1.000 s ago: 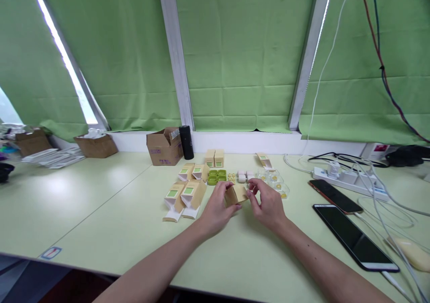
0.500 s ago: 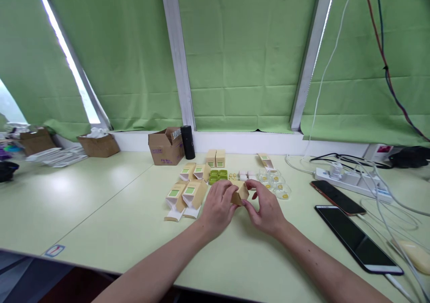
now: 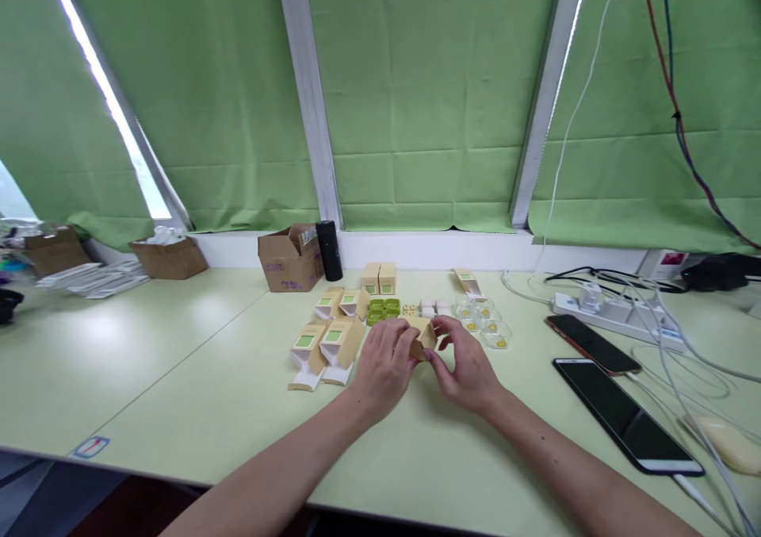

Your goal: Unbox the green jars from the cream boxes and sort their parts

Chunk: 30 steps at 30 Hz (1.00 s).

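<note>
One small tan box (image 3: 424,334) is gripped between the left hand (image 3: 384,366) and the right hand (image 3: 467,366), nearer the person than the green containers (image 3: 384,310) and slightly right of them. Four open-flapped boxes (image 3: 341,343) sit left of those containers.

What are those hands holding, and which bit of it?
A small box. The left hand holds its left end; the right hand has its fingers at the right end.
</note>
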Each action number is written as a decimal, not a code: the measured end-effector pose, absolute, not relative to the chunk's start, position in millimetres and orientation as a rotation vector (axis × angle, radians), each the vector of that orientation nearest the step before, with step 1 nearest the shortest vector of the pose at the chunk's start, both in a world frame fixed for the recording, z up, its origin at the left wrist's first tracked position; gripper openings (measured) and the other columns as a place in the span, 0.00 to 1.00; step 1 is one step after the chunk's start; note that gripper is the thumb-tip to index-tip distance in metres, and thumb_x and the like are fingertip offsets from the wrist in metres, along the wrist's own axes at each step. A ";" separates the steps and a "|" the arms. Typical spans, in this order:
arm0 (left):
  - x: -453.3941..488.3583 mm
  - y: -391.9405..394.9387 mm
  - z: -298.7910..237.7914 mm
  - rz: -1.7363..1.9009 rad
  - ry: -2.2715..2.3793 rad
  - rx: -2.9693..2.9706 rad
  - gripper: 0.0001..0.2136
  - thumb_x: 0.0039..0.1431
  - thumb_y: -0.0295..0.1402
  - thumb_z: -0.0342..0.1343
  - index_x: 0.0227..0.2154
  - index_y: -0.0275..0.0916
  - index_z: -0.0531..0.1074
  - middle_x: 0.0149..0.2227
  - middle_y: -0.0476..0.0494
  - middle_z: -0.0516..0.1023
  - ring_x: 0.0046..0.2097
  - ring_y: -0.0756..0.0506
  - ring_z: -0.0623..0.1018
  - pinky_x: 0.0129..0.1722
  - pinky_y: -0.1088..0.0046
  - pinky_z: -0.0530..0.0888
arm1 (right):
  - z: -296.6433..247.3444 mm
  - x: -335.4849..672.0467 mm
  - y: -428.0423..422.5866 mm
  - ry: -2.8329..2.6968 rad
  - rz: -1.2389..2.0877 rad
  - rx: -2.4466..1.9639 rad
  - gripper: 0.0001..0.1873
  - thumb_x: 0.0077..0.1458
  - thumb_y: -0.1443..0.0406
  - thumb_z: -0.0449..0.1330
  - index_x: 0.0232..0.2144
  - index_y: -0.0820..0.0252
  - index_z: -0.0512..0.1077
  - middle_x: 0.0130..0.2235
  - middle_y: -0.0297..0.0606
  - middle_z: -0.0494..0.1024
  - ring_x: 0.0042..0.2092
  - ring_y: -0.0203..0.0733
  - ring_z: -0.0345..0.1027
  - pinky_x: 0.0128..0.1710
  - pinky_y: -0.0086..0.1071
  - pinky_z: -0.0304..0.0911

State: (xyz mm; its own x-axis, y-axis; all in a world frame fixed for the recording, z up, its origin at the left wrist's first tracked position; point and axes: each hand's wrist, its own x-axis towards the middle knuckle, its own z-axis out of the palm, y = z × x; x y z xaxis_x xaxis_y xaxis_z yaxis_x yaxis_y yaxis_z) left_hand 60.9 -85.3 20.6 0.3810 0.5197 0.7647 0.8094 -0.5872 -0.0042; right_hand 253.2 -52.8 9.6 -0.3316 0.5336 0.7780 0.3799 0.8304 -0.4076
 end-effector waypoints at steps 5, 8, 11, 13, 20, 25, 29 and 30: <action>62.7 -84.7 20.4 -1.041 -1.130 -2.208 0.21 0.62 0.24 0.57 0.56 0.41 0.60 0.51 0.35 0.72 0.53 0.35 0.75 0.53 0.52 0.75 | 9.7 252.7 -52.6 -1.945 0.190 -0.668 0.21 0.64 0.64 0.57 0.57 0.56 0.59 0.47 0.47 0.75 0.45 0.49 0.73 0.39 0.43 0.73; 63.5 -84.6 20.5 -1.040 -1.108 -2.190 0.22 0.60 0.23 0.58 0.55 0.40 0.61 0.50 0.35 0.72 0.52 0.36 0.75 0.52 0.53 0.76 | 9.0 252.3 -51.9 -1.940 0.184 -0.670 0.21 0.64 0.64 0.57 0.57 0.56 0.59 0.47 0.46 0.75 0.44 0.49 0.73 0.39 0.43 0.73; 63.8 -84.8 20.9 -1.029 -1.114 -2.194 0.22 0.58 0.21 0.59 0.54 0.38 0.62 0.50 0.35 0.72 0.52 0.36 0.75 0.52 0.53 0.77 | 8.8 252.1 -51.4 -1.940 0.159 -0.678 0.21 0.64 0.64 0.57 0.57 0.56 0.60 0.47 0.46 0.75 0.43 0.48 0.73 0.39 0.42 0.74; 63.8 -85.1 21.1 -1.027 -1.127 -2.201 0.22 0.57 0.22 0.58 0.54 0.38 0.62 0.50 0.34 0.72 0.52 0.35 0.75 0.52 0.53 0.77 | 8.7 252.1 -51.1 -1.941 0.141 -0.685 0.21 0.64 0.64 0.57 0.57 0.56 0.60 0.47 0.46 0.76 0.42 0.48 0.74 0.38 0.42 0.74; 64.5 -87.5 22.2 -1.025 -1.195 -2.260 0.22 0.59 0.23 0.57 0.55 0.40 0.60 0.52 0.34 0.72 0.54 0.35 0.75 0.52 0.51 0.77 | 6.8 251.4 -50.7 -1.957 0.150 -0.728 0.20 0.64 0.64 0.56 0.57 0.57 0.59 0.47 0.47 0.76 0.43 0.47 0.74 0.40 0.41 0.74; 62.5 -86.1 19.5 -1.038 -1.251 -2.306 0.24 0.58 0.22 0.56 0.56 0.41 0.60 0.53 0.33 0.71 0.55 0.34 0.75 0.53 0.50 0.77 | 10.8 252.7 -53.4 -1.957 0.161 -0.735 0.17 0.68 0.64 0.52 0.57 0.57 0.59 0.47 0.47 0.76 0.43 0.47 0.75 0.41 0.41 0.73; 59.2 -82.0 15.1 -1.073 -1.331 -2.322 0.27 0.56 0.21 0.58 0.57 0.40 0.59 0.55 0.33 0.71 0.58 0.33 0.74 0.54 0.50 0.76 | 13.4 255.1 -53.4 -1.919 0.236 -0.757 0.15 0.71 0.65 0.45 0.58 0.57 0.58 0.46 0.46 0.78 0.41 0.45 0.77 0.40 0.40 0.73; 58.6 -81.2 14.3 -1.087 -1.348 -2.324 0.27 0.56 0.21 0.58 0.58 0.40 0.58 0.56 0.32 0.71 0.59 0.33 0.73 0.55 0.49 0.76 | 13.3 255.3 -52.9 -1.907 0.254 -0.762 0.15 0.71 0.65 0.45 0.58 0.57 0.58 0.45 0.45 0.79 0.40 0.45 0.77 0.39 0.40 0.73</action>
State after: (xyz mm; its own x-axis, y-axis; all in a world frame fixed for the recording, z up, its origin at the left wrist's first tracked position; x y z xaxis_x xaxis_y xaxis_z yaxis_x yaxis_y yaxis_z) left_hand 58.6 -81.2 14.3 0.2964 0.6447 0.7047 0.8253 -0.5442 0.1507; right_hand 255.3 -52.9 13.3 -0.2773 0.6096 0.7426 0.3936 0.7772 -0.4910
